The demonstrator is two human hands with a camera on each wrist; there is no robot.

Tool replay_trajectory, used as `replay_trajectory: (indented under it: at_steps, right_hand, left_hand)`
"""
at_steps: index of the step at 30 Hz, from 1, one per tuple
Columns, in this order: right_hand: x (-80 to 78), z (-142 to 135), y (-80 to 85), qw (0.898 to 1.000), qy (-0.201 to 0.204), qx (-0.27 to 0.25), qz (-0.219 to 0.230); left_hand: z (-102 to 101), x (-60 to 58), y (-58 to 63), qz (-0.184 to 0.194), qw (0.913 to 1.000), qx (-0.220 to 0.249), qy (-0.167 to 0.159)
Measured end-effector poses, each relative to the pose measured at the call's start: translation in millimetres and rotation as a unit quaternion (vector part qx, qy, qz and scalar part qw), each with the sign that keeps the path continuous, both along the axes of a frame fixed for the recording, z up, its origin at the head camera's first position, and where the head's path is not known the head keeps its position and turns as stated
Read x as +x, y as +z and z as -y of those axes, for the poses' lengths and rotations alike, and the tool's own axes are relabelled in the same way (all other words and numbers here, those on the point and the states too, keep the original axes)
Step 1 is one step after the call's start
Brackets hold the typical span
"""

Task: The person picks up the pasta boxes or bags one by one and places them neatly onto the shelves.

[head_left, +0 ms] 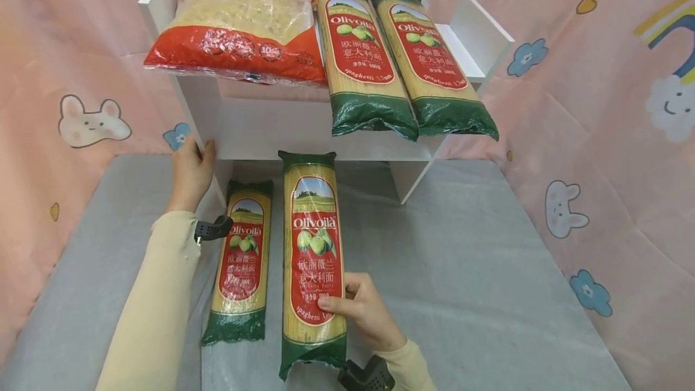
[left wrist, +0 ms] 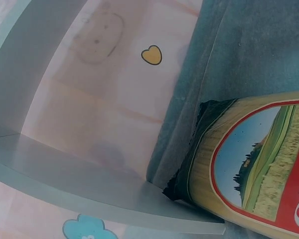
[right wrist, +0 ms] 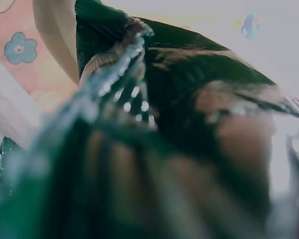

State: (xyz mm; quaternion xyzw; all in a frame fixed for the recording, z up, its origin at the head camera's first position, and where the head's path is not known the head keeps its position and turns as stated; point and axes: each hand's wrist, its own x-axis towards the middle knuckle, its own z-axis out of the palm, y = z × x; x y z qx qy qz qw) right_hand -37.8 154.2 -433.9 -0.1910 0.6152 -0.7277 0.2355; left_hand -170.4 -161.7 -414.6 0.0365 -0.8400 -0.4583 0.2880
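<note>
My right hand [head_left: 371, 312] holds a spaghetti pack [head_left: 314, 246] by its lower right side, thumb on the front and fingers behind. The pack has green ends and a red label; in the right wrist view its crinkled green end [right wrist: 179, 84] fills much of the picture, blurred. My left hand [head_left: 190, 174] grips the left side panel of a white shelf [head_left: 271, 131], its fingers partly hidden. Right of that arm, a second spaghetti pack [head_left: 239, 264] lies on the grey cloth, its top at the shelf's bottom opening; this pack [left wrist: 259, 159] also shows in the left wrist view.
On the shelf's upper level lie a red bag of pasta [head_left: 239, 23] and two more spaghetti packs, a left one [head_left: 361, 59] and a right one [head_left: 429, 59], their green ends overhanging the front edge. A pink patterned curtain [head_left: 624, 168] surrounds the grey cloth [head_left: 461, 276].
</note>
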Motion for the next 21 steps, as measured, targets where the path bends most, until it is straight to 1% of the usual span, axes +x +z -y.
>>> replay_trajectory:
  at_steps: [4, 9, 14, 21]
  right_hand:
    - [-6.6, 2, 4.7, 1.0, 0.0, 0.011, -0.023]
    - [-22.1, 8, 7.2, 0.999, -0.024, 0.019, -0.031]
    - [-36.2, 13, 10.1, 0.999, -0.045, 0.01, -0.021]
    - [-53.2, 21, 19.2, 0.997, -0.068, 0.025, -0.004]
  left_hand:
    - [1, -1.9, 0.9, -0.006, 1.0, -0.004, 0.004]
    - [2, -1.5, -0.4, -0.003, 1.0, -0.009, -0.002]
    - [0, 0.0, -1.0, -0.001, 1.0, -0.006, -0.004]
    - [0, 0.4, -1.1, -0.005, 1.0, 0.005, -0.004]
